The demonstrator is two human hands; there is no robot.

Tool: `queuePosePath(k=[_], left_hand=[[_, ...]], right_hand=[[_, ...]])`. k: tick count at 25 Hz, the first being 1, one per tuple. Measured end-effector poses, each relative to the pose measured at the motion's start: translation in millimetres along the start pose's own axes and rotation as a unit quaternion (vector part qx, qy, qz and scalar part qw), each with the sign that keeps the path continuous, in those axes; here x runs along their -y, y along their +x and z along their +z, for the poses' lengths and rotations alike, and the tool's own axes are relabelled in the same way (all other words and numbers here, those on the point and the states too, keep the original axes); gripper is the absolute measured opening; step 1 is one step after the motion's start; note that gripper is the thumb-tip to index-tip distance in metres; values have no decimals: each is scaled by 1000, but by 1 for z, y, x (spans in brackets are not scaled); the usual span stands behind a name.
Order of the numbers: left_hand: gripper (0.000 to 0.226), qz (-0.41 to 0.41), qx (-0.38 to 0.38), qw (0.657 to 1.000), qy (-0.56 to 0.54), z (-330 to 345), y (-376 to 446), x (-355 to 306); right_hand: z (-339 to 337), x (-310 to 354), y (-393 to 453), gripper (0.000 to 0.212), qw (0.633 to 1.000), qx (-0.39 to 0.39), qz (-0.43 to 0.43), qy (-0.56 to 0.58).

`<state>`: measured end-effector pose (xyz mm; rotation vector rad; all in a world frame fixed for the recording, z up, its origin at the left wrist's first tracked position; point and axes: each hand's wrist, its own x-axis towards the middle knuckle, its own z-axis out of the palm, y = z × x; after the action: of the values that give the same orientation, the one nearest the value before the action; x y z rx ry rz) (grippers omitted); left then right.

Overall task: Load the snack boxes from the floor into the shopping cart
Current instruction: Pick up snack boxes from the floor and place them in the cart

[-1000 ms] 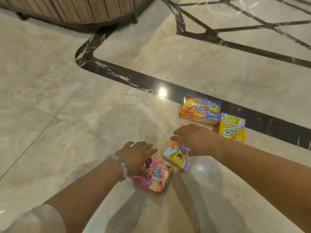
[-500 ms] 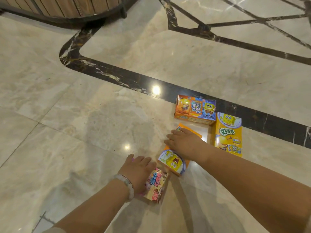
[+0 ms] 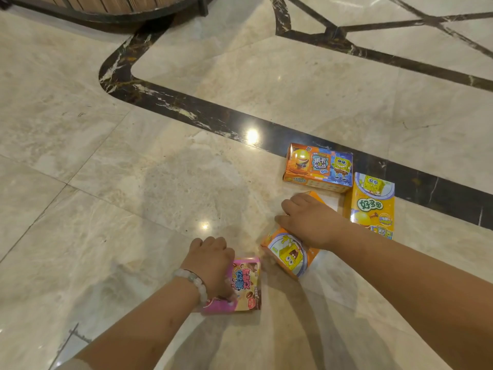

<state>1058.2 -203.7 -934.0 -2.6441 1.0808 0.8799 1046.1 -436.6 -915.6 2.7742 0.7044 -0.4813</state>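
Below, each hand (image 3: 213, 260) (image 3: 309, 222) grips one box (image 3: 246, 287) (image 3: 289, 253)

"好多鱼" is printed in green on the yellow snack box (image 3: 373, 204) lying just right of the right hand (image 3: 310, 222). "集卡大作战" is shown on the orange-and-blue box (image 3: 318, 166) beyond that hand. Pink box (image 3: 246, 285) lettering under the left hand (image 3: 210, 263) cannot be made out.

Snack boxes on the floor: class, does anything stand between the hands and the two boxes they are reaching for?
Nothing visible does. The left hand is on the pink box, and the right hand grips the orange box. The two other boxes lie beyond. No shopping cart shows.
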Motion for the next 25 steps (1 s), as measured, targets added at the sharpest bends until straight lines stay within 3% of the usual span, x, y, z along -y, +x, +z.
queuePosePath(k=[3, 6, 8, 10, 13, 15, 17, 21, 22, 25], left_hand=[[57, -33, -8, 995, -94, -7, -1, 8], [55, -92, -23, 969, -230, -16, -2, 17], [56, -138, -67, 935, -319, -19, -2, 21], [54, -194, -129, 866, -443, -22, -3, 22], [53, -224, -160, 741, -613, -28, 1, 29], [44, -203, -161, 689, -677, -37, 9, 36], [31, -195, -163, 641, -725, -55, 17, 44], [52, -188, -150, 610, -755, -122, 6, 49], [58, -189, -143, 611, -755, -148, -5, 45], [56, -175, -138, 618, -754, -244, -63, 36]], right_hand=[[-5, -6, -7, 58, 995, 90, 37, 26], [-5, -7, -10, 73, 988, 124, 68, 60], [-8, -8, -11, 78, 978, 144, 98, 116], [-11, -12, -13, 77, 946, 137, 164, 242], [-16, -19, -17, 78, 840, 63, 238, 484], [-17, -24, -18, 71, 767, -34, 266, 583], [-23, -28, -18, 52, 665, -97, 309, 673], [-78, -44, -29, 31, 462, -132, 335, 810], [-102, -50, -39, 29, 433, -135, 338, 825], [-200, -73, -69, 22, 422, -150, 332, 830]])
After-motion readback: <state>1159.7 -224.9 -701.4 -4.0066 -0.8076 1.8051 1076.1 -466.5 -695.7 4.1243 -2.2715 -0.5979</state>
